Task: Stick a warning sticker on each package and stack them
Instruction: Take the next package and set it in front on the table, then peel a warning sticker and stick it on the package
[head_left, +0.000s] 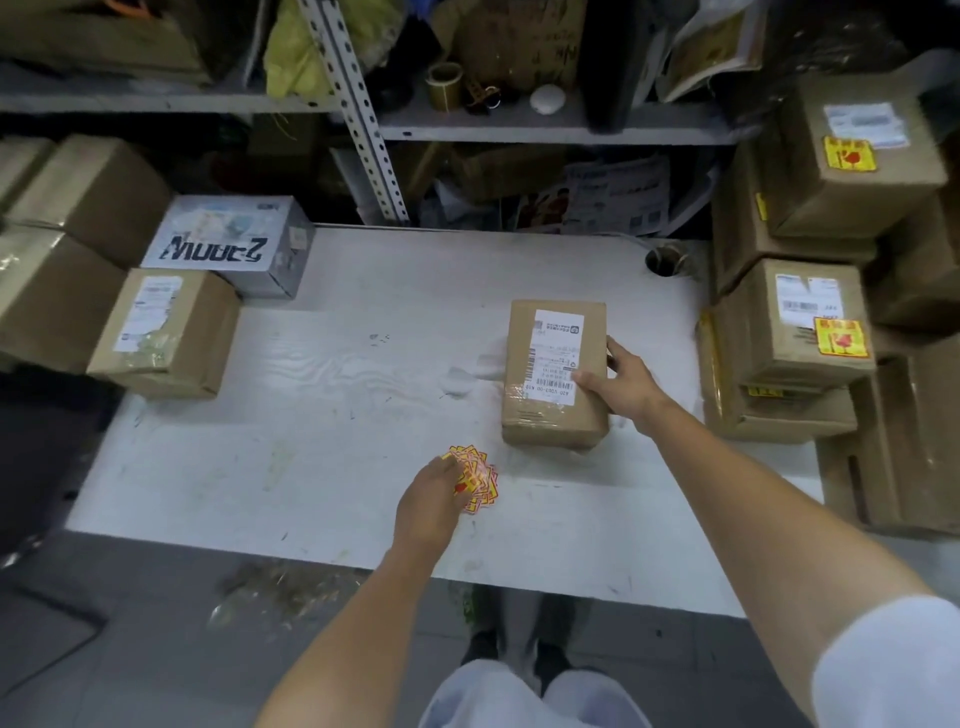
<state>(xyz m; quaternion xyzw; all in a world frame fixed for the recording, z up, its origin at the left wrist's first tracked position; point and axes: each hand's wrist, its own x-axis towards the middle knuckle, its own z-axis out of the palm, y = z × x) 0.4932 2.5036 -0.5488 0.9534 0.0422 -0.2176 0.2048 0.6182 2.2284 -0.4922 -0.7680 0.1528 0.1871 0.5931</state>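
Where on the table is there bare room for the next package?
Widest bare patch: centre of the table, between the left brown box and the package under the right hand. Also free behind that package, before the cable hole. Right side: crowded with stacked boxes.

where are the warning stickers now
Head view: the warning stickers lie on the white table, at the left hand, just front-left of the brown package.

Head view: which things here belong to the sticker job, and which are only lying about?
Job: box held by right hand; stickers touched by left hand; stickered boxes on the right; unstickered boxes on the left.
Lying about: tape roll, yellow bag, papers.
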